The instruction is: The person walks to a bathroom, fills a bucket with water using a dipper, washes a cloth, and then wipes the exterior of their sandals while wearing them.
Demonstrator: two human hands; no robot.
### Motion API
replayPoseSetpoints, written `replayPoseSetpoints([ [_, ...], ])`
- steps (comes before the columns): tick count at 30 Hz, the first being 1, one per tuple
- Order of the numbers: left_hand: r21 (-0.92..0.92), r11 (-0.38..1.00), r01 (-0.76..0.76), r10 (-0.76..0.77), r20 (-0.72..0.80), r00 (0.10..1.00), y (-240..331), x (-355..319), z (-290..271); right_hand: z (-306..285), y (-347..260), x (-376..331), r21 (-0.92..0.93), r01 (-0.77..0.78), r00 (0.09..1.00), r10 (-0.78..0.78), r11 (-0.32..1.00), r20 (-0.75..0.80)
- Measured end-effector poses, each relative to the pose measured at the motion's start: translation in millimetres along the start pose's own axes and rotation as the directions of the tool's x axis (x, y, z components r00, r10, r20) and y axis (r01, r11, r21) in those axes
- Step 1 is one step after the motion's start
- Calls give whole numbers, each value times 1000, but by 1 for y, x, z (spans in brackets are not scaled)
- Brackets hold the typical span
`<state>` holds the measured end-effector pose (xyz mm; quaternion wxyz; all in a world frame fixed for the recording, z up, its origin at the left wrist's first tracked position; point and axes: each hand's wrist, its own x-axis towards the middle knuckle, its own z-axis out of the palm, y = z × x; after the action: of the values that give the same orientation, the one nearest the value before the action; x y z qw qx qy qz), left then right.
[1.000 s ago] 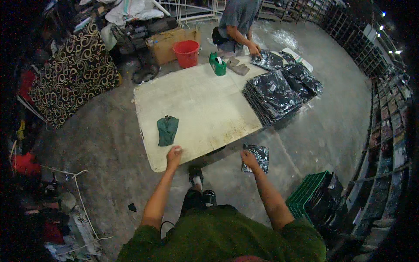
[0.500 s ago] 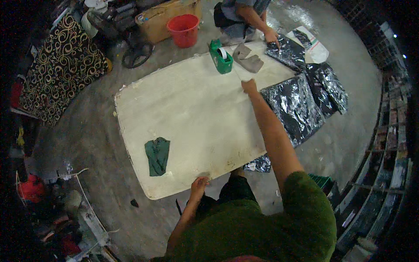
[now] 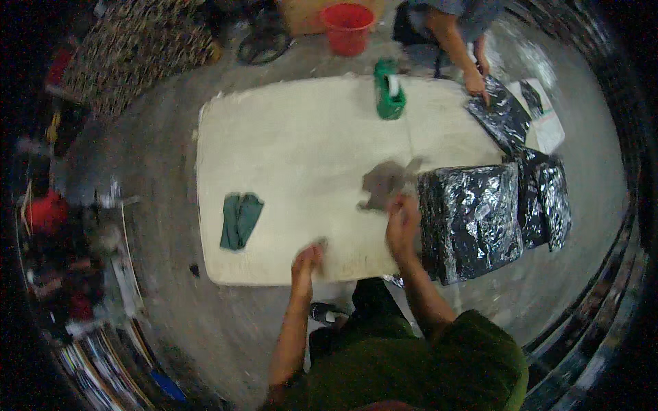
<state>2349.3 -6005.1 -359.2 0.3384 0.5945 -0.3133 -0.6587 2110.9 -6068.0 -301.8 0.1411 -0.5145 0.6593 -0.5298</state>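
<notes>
A limp grey-brown piece of cloth [image 3: 384,185], smeared by motion, hangs over the pale table at the near right. My right hand [image 3: 403,222] is closed on its near edge. My left hand [image 3: 307,264] is over the near edge of the table, fingers curled together. A small blurred bit shows at its fingertips, too indistinct to name. Left of it, a folded dark green cloth [image 3: 241,220] lies flat on the table [image 3: 295,151]. Toward the far edge stands a green tape dispenser [image 3: 389,96] with a white roll.
Shiny black plastic packages [image 3: 473,222] are spread along the table's right side. Across the table, a co-worker's hand [image 3: 476,83] touches another black plastic package [image 3: 504,116]. Behind the table are a red bucket [image 3: 347,31] and a patterned cloth-covered thing [image 3: 140,51].
My right hand has drawn back from the far side, bringing the grey-brown cloth toward me. My left hand has moved up over the table. The view has shifted.
</notes>
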Motion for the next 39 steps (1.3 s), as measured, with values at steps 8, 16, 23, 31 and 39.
replayPoseSetpoints([
  [8,-811,492,317,-164,271,948,-69,-110,-26,-18,-126,-252,291,327,430,-416,899,802],
  [16,-772,634,-31,-95,-117,989,-225,-338,-54,2,-20,-427,49,-148,440,22,988,898],
  [23,-657,752,62,-445,-437,782,-427,-372,-110,-53,-9,-453,-178,-975,-61,606,134,793],
  [31,349,937,25,176,-532,828,-623,-225,-167,104,107,-462,-146,-871,163,556,469,815],
  [39,-14,959,282,-175,-813,555,-755,22,-203,280,387,-604,-135,297,120,103,945,987],
])
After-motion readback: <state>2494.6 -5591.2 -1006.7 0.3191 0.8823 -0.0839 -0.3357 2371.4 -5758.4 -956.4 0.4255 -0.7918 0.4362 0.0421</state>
